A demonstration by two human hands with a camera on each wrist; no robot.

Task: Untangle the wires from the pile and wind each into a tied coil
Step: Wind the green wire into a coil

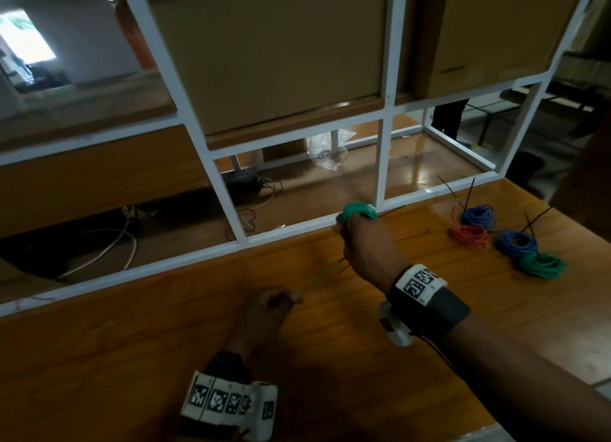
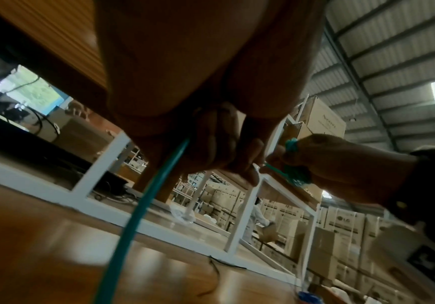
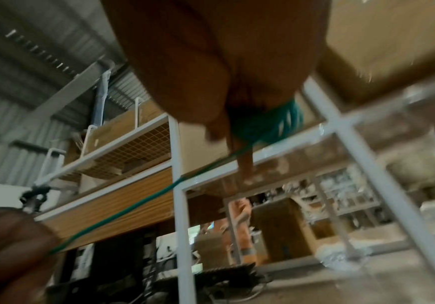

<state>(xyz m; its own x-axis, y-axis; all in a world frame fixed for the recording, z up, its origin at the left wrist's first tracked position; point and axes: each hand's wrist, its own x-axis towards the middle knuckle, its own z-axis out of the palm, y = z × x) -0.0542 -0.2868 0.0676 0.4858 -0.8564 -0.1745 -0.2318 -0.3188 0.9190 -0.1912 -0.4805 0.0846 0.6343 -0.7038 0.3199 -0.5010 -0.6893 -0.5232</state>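
Head view showed the right hand [image 1: 367, 246] raised near the white shelf frame [image 1: 382, 164], its fingers wrapped in turns of green wire [image 1: 358, 210]. A taut strand ran from that winding back to the left hand [image 1: 264, 312], nearer on the wooden table [image 1: 132, 359], whose curled fingers pinched the wire. Four finished coils lay well to the right: a far blue coil [image 1: 477, 216], a red coil [image 1: 471, 236], a nearer blue coil [image 1: 515, 241] and a green coil [image 1: 542, 265], clustered together.
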